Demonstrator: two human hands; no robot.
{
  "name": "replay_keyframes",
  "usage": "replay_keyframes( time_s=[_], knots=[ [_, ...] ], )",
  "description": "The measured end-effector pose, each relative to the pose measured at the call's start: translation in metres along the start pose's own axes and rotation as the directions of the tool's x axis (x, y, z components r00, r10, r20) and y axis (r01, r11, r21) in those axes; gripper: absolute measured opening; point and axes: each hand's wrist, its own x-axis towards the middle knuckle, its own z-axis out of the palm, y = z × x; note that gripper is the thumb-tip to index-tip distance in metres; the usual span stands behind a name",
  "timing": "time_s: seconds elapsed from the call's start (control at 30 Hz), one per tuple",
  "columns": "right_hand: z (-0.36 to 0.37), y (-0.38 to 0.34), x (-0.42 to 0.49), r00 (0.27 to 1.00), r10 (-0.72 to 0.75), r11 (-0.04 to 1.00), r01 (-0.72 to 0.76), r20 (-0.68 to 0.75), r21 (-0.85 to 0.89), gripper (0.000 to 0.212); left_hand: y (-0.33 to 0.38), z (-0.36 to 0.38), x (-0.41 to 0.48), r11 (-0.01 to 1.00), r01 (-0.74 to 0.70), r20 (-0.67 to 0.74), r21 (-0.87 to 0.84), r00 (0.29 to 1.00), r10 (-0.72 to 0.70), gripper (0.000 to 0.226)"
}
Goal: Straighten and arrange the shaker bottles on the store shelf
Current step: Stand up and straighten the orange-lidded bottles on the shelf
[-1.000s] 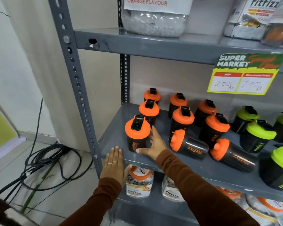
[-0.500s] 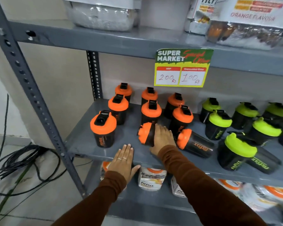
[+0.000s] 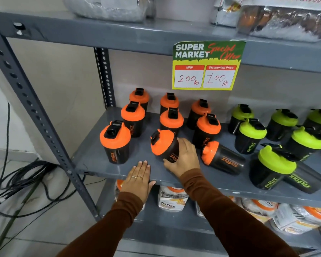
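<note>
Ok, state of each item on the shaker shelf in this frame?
Right hand: gripping the tilted orange bottle.
Left hand: flat on the shelf edge.
Front-left orange bottle: upright.
Fallen orange bottle: on its side.
Fallen green bottle: on its side.

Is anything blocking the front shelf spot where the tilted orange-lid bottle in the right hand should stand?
Nothing visible: the grey metal shelf is bare beneath the tilted orange-lidded black shaker bottle held by the right hand.

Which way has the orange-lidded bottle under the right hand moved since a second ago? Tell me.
Yes. The tilted orange-lidded bottle has been tipped up from lying on the shelf, lid rising, in the right hand.
</note>
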Motion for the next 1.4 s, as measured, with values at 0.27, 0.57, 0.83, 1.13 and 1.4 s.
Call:
replay_keyframes(
  time_s=[0.27,0.57,0.83,1.13,1.4],
  knots=[
    [0.026,0.0,-0.015,0.868,0.48,0.78,-0.356,-0.127,0.514,0.084,0.0,-0.002,0.001,0.999,-0.028,0.025,0.017,0.999,0.027,0.057],
    [0.007,0.007,-0.026,0.95,0.313,0.893,-0.297,0.009,0.338,0.104,0.0,-0.002,0.0,1.0,0.014,0.08,0.015,0.997,-0.015,0.062],
    [-0.048,0.066,-0.015,0.958,0.106,0.904,-0.205,-0.267,-0.376,0.093,0.004,-0.001,-0.003,0.999,0.049,0.068,0.0,0.996,-0.049,0.081],
    [-0.049,0.092,-0.02,0.977,0.131,0.722,-0.211,-0.169,-0.66,0.08,0.011,-0.008,-0.004,0.995,0.09,0.073,0.051,0.993,-0.094,0.068],
    [-0.047,0.076,-0.029,0.949,0.236,0.968,-0.249,-0.208,-0.041,0.081,0.013,-0.006,-0.005,0.997,0.067,0.004,0.048,0.998,-0.068,0.059]
  ],
)
